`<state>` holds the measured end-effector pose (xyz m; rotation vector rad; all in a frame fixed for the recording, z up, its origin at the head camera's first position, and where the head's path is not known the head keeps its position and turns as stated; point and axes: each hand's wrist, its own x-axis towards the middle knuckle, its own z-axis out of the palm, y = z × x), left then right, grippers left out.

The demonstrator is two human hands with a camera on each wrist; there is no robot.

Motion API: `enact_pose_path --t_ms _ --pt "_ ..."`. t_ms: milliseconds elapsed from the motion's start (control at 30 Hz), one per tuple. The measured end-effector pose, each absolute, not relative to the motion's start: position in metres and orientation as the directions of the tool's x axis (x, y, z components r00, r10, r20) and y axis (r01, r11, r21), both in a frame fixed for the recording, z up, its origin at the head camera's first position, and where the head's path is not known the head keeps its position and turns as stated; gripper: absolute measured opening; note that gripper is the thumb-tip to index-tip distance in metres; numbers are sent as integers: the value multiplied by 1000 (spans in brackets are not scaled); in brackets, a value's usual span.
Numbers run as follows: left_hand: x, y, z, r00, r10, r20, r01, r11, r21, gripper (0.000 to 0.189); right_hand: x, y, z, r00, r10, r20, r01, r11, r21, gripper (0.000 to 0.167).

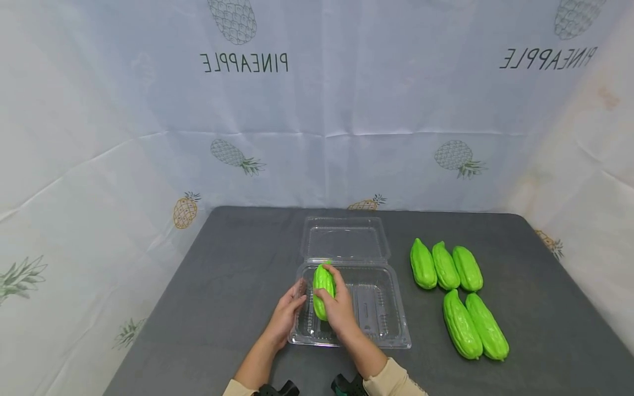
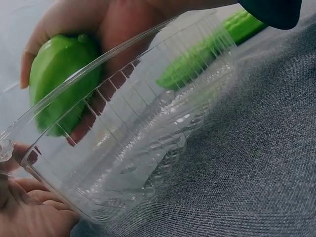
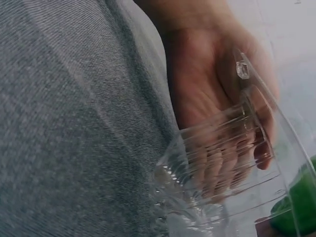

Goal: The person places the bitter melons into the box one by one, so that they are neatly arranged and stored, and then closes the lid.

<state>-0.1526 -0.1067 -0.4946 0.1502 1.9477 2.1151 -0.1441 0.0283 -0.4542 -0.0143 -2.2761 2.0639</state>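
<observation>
A bright green bitter melon [image 1: 324, 291] hangs over the left part of an open clear plastic clamshell box [image 1: 403, 330]. My right hand [image 1: 340, 305] grips it, thumb on the near side and fingers round the far side. In the left wrist view, the same melon [image 2: 61, 84] shows above the box rim. My left hand [image 1: 287, 311] holds the box's left wall, with the thumb at the rim and the fingers outside, seen through the plastic in the right wrist view [image 3: 217, 148]. The box lid [image 1: 344, 237] lies folded back behind the base.
Right of the box, several more bitter melons lie on the grey cloth-covered table, a back group [image 1: 444, 267] and a front pair [image 1: 463, 324]. A pineapple-print curtain [image 1: 327, 110] hangs behind the table [image 1: 238, 258] and along its sides.
</observation>
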Motion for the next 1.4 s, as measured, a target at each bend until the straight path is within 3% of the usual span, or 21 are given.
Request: enact_pose_path --t_ms 300,833,1067,1267,1400 --pt "-152 -106 -494 -963 246 -114 -129 -46 991 57 -145 26 -460 -997 -80 -20 6 180 -984 58" --pt "-151 -105 -496 -962 264 -72 -99 -90 991 56 -144 24 -469 -971 -239 -31 -41 291 -956 57" --pt "-150 -105 -496 -959 266 -97 -127 -99 987 58 -143 23 -466 -943 -323 -83 -16 293 -956 72" --pt "-150 -104 -496 -954 281 -101 -133 -99 986 58 -142 23 -465 -917 -368 -153 -16 417 -909 89" --pt "-149 -103 -496 -957 272 -104 -134 -93 987 57 -141 25 -464 -897 -408 -167 -48 467 -883 91"
